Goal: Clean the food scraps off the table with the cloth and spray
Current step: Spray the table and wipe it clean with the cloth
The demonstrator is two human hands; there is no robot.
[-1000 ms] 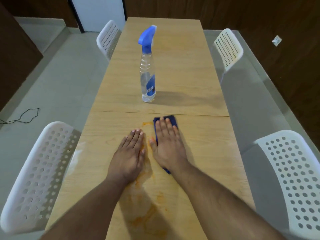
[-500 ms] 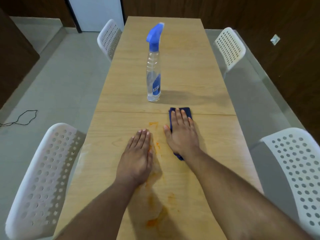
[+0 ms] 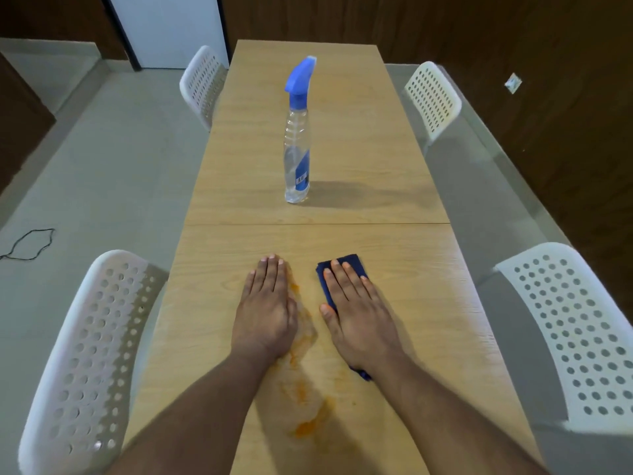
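table [image 3: 342,138] — wood, orange smear [image 3: 301,399] | white chairs [image 3: 89,347] — grey floor [image 3: 113,159]

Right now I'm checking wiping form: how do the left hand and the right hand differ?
The right hand presses flat on the dark blue cloth; the left hand lies flat on the bare table. The left hand's edge meets the orange smear; the right hand sits clear of it. Both have straight fingers, palms down.
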